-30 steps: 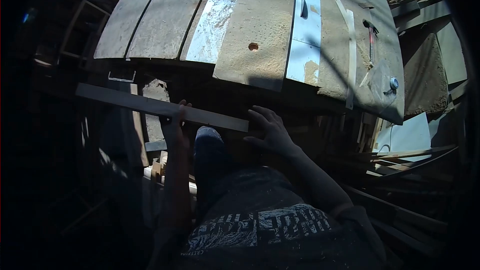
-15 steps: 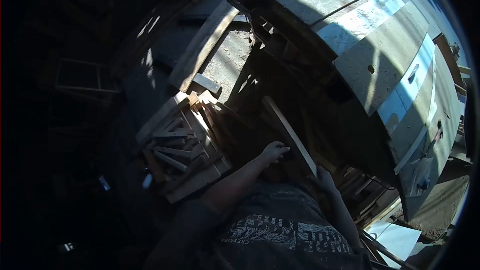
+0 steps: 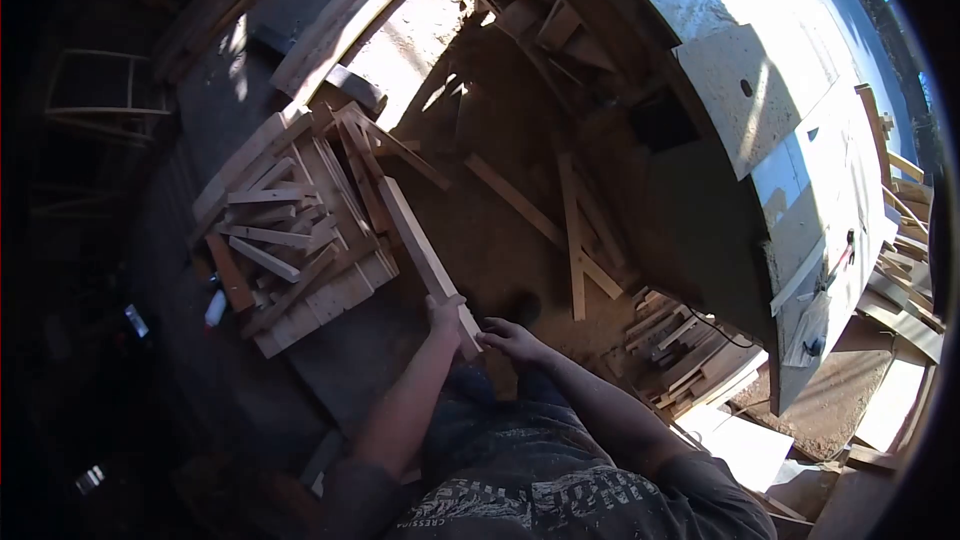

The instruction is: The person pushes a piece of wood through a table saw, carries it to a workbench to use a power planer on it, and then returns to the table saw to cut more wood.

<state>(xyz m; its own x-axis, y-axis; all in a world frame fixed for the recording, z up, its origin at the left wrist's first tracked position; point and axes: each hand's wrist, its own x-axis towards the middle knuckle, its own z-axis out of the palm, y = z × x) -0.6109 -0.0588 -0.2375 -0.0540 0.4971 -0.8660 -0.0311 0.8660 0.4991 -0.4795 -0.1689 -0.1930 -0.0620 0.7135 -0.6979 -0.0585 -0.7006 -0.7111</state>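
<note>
The head view, read as a clock face about its centre, has the pale tabletop (image 3: 775, 65) as its largest thing, filling the stretch from 1 to 4 o'clock. At 9 o'clock is a low plank bench (image 3: 345, 302), with a heap of offcuts (image 3: 268, 235) lying crosswise on it; their jumbled angles suggest they were dropped there loosely rather than sorted. A stack of strips (image 3: 690, 352) at 4 o'clock lies mostly lengthwise together, near the tabletop's shaded edge, probably to keep similar lengths together. A few loose sticks (image 3: 572, 230) lie on the bare ground between 1 and 3 o'clock, well apart from the hands.

The wooden bar (image 3: 424, 252) is just left of centre, its far end pointing to 11 o'clock towards the bench and its near end before the person's body. The left hand (image 3: 447, 312), just past 6 o'clock, has its fingers wrapped round the bar close to the near end, seemingly to carry most of its weight. The right hand (image 3: 512, 340), just short of 6 o'clock, has bent fingers at that same end, perhaps steadying it; whether they pinch the wood or merely touch it, I cannot tell. Smallest, a hammer (image 3: 849, 245) rests on the tabletop at 3 o'clock.
</note>
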